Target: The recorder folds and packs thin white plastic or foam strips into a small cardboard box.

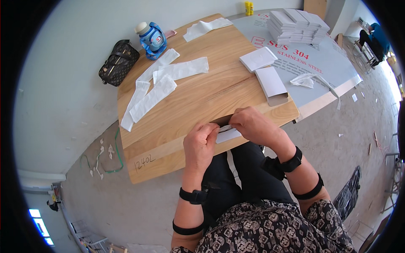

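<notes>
At the near edge of the table, both hands are closed at the mouth of a small white cardboard box (228,135). The box's open end shows a brown-grey inside and something pale and folded in it, partly hidden by my fingers. My left hand (200,144) pinches the left side of the opening with thumb and forefinger. At the right side, my right hand (256,126) grips with its fingers curled. Farther right on the wood lie a white box with an open end (271,84) and another white box (258,59), touching each other.
Several flat white strips (181,69) lie on the wooden table (202,101). A blue bottle (152,40) and a dark handbag (119,63) stand by the wall. On a grey sheet, far right, are stacked white boxes (295,26) and a crumpled plastic strip (304,80). A person (374,40) sits beyond.
</notes>
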{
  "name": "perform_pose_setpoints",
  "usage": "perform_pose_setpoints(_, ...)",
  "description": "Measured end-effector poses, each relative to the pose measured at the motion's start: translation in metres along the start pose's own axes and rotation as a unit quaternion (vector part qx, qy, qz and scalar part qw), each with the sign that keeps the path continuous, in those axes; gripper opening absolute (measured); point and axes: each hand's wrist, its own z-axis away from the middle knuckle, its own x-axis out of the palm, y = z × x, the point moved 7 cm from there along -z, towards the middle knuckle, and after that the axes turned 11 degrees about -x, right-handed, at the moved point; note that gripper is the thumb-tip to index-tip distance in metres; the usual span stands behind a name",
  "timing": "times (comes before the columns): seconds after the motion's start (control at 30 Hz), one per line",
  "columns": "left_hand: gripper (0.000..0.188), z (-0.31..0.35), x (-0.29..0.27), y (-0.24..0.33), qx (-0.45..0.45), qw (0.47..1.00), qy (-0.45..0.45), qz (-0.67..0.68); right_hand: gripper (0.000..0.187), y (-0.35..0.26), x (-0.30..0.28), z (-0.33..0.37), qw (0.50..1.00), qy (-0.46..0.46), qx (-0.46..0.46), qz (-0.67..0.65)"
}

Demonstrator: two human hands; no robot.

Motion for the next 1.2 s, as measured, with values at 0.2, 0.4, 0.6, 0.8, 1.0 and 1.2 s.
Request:
perform_pose_setpoints(0.2, 0.009, 0.01, 0.006, -0.015, -0.059, 0.99, 0.089, 0.089, 0.008, -0.008, -0.008, 0.006, 0.988, 0.116, 0.024, -0.096)
perform_pose_setpoints(0.4, 0.022, 0.016, 0.012, -0.029, -0.11, 0.975, 0.124, 0.147, 0.022, 0.004, 0.007, 0.03, 0.941, 0.245, 0.17, -0.162)
perform_pose_setpoints(0.6, 0.026, 0.018, 0.01, -0.037, -0.169, 0.945, 0.159, 0.23, 0.026, 0.02, 0.021, 0.042, 0.869, 0.324, 0.247, -0.282)
perform_pose_setpoints(0.8, 0.022, 0.02, 0.024, -0.047, -0.218, 0.942, 0.092, 0.239, 0.018, 0.021, 0.029, 0.041, 0.89, 0.299, 0.216, -0.268)
perform_pose_setpoints(1.0, 0.019, 0.016, 0.018, -0.039, -0.162, 0.958, 0.082, 0.221, 0.016, 0.008, 0.025, 0.039, 0.859, 0.315, 0.22, -0.339)
perform_pose_setpoints(1.2, 0.019, 0.015, 0.022, -0.036, -0.184, 0.959, 0.03, 0.212, 0.023, 0.029, 0.028, 0.04, 0.89, 0.264, 0.24, -0.284)
